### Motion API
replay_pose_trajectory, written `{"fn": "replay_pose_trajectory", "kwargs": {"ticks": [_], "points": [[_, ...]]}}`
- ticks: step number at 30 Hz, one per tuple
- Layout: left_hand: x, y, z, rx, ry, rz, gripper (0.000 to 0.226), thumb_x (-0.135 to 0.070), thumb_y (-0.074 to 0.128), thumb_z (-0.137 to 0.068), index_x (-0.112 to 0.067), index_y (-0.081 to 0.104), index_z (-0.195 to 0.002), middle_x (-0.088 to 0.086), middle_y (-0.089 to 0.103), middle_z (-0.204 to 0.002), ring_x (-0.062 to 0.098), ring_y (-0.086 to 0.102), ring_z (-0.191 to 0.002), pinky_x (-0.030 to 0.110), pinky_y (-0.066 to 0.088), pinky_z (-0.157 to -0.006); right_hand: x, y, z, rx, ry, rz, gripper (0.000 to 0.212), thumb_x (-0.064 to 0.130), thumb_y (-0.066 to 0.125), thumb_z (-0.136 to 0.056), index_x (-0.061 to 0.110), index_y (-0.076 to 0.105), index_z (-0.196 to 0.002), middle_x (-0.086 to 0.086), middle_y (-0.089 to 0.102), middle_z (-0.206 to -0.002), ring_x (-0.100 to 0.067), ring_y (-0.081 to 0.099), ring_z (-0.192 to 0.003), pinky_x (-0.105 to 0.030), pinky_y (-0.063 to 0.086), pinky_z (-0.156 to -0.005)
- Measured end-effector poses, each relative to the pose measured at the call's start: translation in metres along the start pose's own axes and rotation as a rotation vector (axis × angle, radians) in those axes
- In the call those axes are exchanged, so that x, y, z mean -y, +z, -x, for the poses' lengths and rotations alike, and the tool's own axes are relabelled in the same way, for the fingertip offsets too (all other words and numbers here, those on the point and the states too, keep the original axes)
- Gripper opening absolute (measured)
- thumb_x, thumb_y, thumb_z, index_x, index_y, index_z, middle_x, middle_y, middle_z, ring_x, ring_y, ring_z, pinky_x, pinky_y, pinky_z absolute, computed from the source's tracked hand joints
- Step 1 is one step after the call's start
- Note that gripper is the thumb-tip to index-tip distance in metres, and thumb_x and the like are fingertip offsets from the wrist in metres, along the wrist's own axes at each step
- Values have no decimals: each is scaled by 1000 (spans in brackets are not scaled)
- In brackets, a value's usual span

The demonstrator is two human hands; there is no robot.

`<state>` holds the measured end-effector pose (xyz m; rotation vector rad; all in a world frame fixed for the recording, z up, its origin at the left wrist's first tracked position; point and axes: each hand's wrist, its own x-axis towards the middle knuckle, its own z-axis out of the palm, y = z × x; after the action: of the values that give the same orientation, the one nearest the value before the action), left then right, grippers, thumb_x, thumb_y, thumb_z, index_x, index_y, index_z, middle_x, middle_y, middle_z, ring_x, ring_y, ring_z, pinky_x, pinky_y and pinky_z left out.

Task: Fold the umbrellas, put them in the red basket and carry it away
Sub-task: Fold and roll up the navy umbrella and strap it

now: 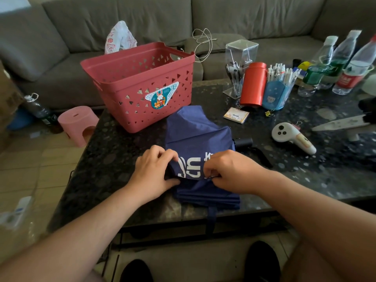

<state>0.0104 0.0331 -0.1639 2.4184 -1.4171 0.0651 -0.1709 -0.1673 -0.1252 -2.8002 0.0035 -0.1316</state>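
Closest to the camera, two bare arms reach out over the edge of a dark speckled stone table (114, 151). The left hand (151, 169) has its fingers curled, and they pinch a fold of cloth on the left side of a dark blue cloth umbrella with white letters (195, 137). The right hand (232, 171) also has curled fingers, and they pinch the cloth edge near the white letters.

The umbrella lies flat on the table, right in front of the person. Its blue strap hangs down over the near table edge. Its black handle (244, 142) pokes out on the right side, just past the right hand.

Behind the umbrella, almost touching its far tip, stands a red plastic basket with little triangle holes and a cartoon sticker (142, 86).

To the right on the table lie a white game controller (291, 137) and a small notepad (236, 115). Farther back stand a red round tin (254, 84), a blue cup full of pens (278, 90), a clear pen box (240, 66) and three clear plastic bottles (335, 64).

On the floor to the left sits a small pink plastic stool (78, 124).

Farthest away is a big grey sofa (142, 19) with a white plastic bag (120, 37) and a white cable (203, 43) on it.
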Motion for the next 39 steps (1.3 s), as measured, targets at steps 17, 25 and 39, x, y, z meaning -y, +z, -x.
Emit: {"fn": "replay_pose_trajectory", "kwargs": {"ticks": [17,25,39], "points": [[-19,-23,-10,-338,124,152,30,1,56,-82,-19,69,-100,-1,59,-103,24,54,-97,38,45,-91,9,20,5,200,19,54,35,9,53,-83,33,67,-104,11,57,-97,-20,57,-92,-45,54,-74],[-27,6,-7,206,244,99,42,-29,73,-98,-28,67,-139,-7,54,-118,15,52,-114,34,46,-103,7,12,3,347,92,21,49,10,57,-83,39,71,-121,10,65,-103,-14,59,-93,-39,56,-83],[-31,-6,-10,334,260,-93,67,-60,76,-86,-51,49,-147,-9,15,-162,22,33,-141,39,36,-118,-10,49,-4,-117,117,429,55,44,40,-97,25,53,-147,-5,35,-163,-40,35,-146,-58,43,-110]]}}
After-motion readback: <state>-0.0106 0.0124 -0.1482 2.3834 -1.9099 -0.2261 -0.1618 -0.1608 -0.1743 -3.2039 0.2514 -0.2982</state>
